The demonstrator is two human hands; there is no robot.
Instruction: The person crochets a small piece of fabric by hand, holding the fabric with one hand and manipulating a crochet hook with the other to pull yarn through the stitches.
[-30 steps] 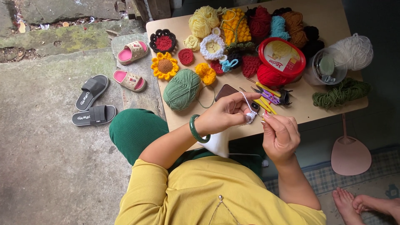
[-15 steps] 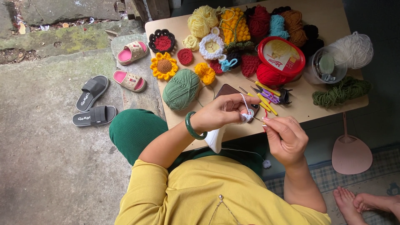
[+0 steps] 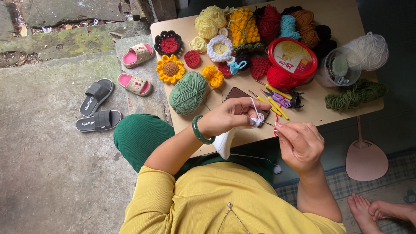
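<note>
Here, hands (image 3: pixel 264 128) hold crochet hook (image 3: pixel 269 124) pointing left.

I note even, soft daylight, faint shadows under the table (image 3: pixel 312 117), mild glare on the red tub lid (image 3: pixel 292 58), sharp focus centre, slight bending at edges.

Hands (image 3: pixel 268 130) crocheting over yarn-strewn table (image 3: pixel 342 113)

Left hand (image 3: pixel 229 116) curled with fingers pinched, right hand (image 3: pixel 300 143) close beside, fingertips pinched, both forearms bent inward
</note>
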